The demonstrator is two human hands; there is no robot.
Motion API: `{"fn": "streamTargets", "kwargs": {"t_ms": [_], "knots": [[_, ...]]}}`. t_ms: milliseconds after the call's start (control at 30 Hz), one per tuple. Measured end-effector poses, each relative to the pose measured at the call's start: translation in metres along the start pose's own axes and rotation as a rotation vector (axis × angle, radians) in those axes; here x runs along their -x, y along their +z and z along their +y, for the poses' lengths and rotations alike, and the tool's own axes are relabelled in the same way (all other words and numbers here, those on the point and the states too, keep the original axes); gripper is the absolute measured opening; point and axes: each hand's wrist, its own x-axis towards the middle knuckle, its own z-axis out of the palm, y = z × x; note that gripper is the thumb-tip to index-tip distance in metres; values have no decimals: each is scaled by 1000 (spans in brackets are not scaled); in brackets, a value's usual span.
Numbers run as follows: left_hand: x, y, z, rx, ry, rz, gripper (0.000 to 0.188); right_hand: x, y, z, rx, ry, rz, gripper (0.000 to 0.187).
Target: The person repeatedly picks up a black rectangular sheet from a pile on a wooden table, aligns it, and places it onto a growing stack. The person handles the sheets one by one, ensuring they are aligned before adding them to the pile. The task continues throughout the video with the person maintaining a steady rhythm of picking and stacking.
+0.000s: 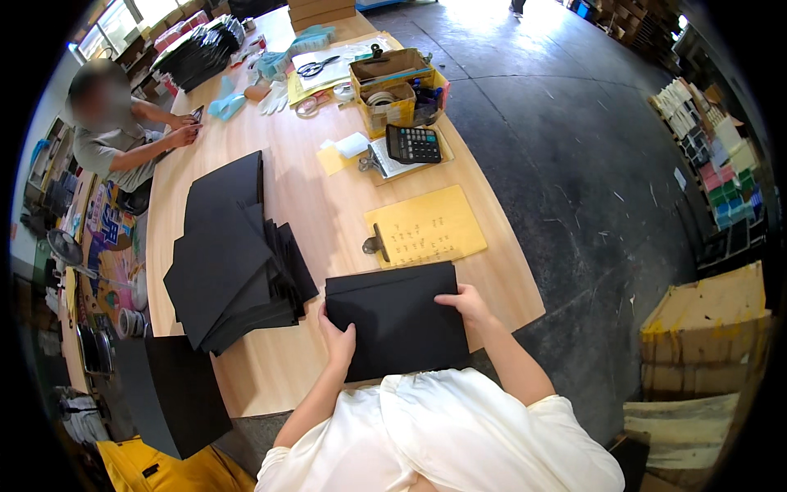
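In front of my chest I hold a stack of black card sheets (pixel 399 328), its near edge by my white top. My left hand (pixel 337 338) grips its left edge, thumb on top. On the right edge my right hand (pixel 467 305) is closed the same way, fingers beneath and out of sight. Just beyond lies a clipboard with a yellow written sheet (pixel 430 225). To my left a fanned pile of black card sheets (pixel 234 262) rests on the wooden table (pixel 303 197). Another black sheet (pixel 172 394) sticks out past the table's left edge.
Farther up the table are a calculator (pixel 414 145), a cardboard tray of tools (pixel 385 86), scissors (pixel 318 67) and blue gloves (pixel 227 100). A person (pixel 111 123) sits at the left edge with a phone. Cardboard boxes (pixel 705 328) stand at the right.
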Motion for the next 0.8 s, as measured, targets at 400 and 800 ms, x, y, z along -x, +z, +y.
{"fn": "streamTargets", "kwargs": {"t_ms": [400, 800], "knots": [[-10, -47, 40, 496, -77, -225, 58, 85, 13, -11, 144, -531, -20, 31], [15, -49, 3, 466, 287, -118, 49, 82, 15, 15, 272, -829, -191, 31]]}}
